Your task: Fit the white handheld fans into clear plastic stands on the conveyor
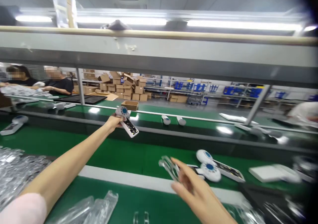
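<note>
Left hand (114, 122): gripping a white device (122, 111), tilted, near the dark ledge (169, 141);
Right hand (190, 186): pinching a clear plastic piece (169, 168), blurred;
White units (211, 173): on green surface (136, 154), beside right hand

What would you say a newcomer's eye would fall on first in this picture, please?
Probably the left hand, stretched forward across the green work surface and holding a white plastic device with a rounded, blue-centred head. Next, at lower right of centre, the right hand seems to hold a narrow clear plastic piece. In the background, left of centre, the piled brown cardboard boxes stand out.
</note>
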A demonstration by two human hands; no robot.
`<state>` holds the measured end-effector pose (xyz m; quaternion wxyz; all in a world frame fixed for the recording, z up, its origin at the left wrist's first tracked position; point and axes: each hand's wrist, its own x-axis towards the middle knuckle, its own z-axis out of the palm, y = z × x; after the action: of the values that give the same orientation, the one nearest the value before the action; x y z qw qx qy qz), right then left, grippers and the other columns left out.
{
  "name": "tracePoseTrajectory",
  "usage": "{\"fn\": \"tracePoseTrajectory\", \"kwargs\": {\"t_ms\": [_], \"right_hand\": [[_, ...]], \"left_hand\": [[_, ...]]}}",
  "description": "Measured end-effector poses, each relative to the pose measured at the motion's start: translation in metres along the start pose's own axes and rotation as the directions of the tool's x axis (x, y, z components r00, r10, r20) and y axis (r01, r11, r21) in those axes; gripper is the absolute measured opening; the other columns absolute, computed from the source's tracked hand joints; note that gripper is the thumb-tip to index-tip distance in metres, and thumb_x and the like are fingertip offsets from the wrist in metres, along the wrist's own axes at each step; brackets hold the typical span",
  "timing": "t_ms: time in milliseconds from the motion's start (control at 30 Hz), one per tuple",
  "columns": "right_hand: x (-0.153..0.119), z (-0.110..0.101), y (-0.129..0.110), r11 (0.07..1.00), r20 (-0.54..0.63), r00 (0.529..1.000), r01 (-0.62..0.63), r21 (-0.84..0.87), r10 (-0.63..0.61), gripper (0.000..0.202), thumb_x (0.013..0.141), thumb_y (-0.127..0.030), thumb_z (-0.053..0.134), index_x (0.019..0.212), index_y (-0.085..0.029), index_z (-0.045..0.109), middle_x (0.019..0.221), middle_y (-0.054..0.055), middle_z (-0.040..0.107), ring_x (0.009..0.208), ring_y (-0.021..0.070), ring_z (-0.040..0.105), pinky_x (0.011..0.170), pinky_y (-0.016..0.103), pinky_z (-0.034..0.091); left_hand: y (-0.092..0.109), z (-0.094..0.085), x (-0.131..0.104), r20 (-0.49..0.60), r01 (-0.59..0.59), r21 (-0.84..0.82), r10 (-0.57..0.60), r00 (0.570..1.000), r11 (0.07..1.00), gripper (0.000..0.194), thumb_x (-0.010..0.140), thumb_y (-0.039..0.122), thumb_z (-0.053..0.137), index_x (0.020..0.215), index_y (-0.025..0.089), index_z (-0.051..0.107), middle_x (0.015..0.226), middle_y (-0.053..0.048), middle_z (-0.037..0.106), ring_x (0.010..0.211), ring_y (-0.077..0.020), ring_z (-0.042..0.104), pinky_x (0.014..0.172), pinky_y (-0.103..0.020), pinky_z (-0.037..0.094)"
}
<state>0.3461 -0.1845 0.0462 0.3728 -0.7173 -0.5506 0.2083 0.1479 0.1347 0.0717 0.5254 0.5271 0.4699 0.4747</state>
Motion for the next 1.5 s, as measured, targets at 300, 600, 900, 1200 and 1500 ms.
{"fn": "tracePoseTrajectory", "kwargs": {"t_ms": [300, 600, 900, 1200, 1500], "right_hand": [[0.038, 0.023, -0.007, 0.981, -0.367, 0.914, 0.193, 0.02, -0.173, 0.051, 0.085, -0.033, 0.053, 0.134, -0.021, 0.047, 0.125, 0.011, 0.055, 0.116, 0.0274, 0.052, 0.098, 0.046, 0.044], [0.023, 0.035, 0.015, 0.921, -0.364, 0.851, 0.306, -0.242, -0.378, 0.052, 0.09, -0.026, 0.054, 0.14, -0.022, 0.042, 0.123, 0.011, 0.06, 0.11, 0.0273, 0.058, 0.091, 0.044, 0.051], [0.024, 0.045, -0.008, 0.892, -0.39, 0.835, 0.233, -0.387, -0.388, 0.051, 0.09, -0.038, 0.057, 0.136, -0.019, 0.05, 0.098, 0.011, 0.056, 0.094, 0.0279, 0.055, 0.076, 0.044, 0.055], [0.027, 0.069, -0.016, 0.847, -0.396, 0.837, 0.139, -0.514, -0.377, 0.048, 0.098, -0.032, 0.037, 0.144, -0.021, 0.042, 0.118, 0.017, 0.058, 0.102, 0.0314, 0.056, 0.083, 0.05, 0.051], [0.023, 0.059, -0.003, 0.885, -0.26, 0.906, 0.208, -0.416, -0.335, 0.059, 0.097, -0.034, 0.04, 0.153, -0.029, 0.021, 0.095, 0.008, 0.06, 0.086, 0.0251, 0.062, 0.071, 0.039, 0.054]], "left_hand": [[-0.003, 0.095, -0.148, 0.355, -0.036, -0.33, 0.16, 0.921, 0.943, 0.066, 0.05, 0.024, 0.088, 0.107, 0.022, 0.053, 0.102, -0.003, 0.064, 0.09, -0.019, 0.061, 0.072, -0.032, 0.053], [-0.002, 0.088, -0.172, 0.497, 0.144, -0.462, 0.121, 0.859, 0.875, 0.053, 0.065, 0.04, 0.081, 0.107, 0.019, 0.058, 0.102, -0.009, 0.065, 0.087, -0.0201, 0.06, 0.074, -0.034, 0.05], [0.002, 0.083, -0.185, 0.398, 0.111, -0.46, 0.092, 0.913, 0.881, 0.062, 0.058, 0.043, 0.085, 0.109, 0.019, 0.058, 0.101, -0.007, 0.064, 0.089, -0.0199, 0.058, 0.07, -0.029, 0.046], [0.002, 0.078, -0.19, 0.289, 0.064, -0.437, 0.072, 0.955, 0.897, 0.058, 0.063, 0.045, 0.082, 0.11, 0.02, 0.058, 0.101, -0.006, 0.065, 0.086, -0.0191, 0.061, 0.069, -0.029, 0.046], [-0.001, 0.079, -0.189, 0.333, 0.172, -0.54, 0.022, 0.943, 0.824, 0.051, 0.059, 0.048, 0.083, 0.095, 0.017, 0.064, 0.088, -0.007, 0.069, 0.083, -0.0207, 0.063, 0.07, -0.03, 0.048]]}}
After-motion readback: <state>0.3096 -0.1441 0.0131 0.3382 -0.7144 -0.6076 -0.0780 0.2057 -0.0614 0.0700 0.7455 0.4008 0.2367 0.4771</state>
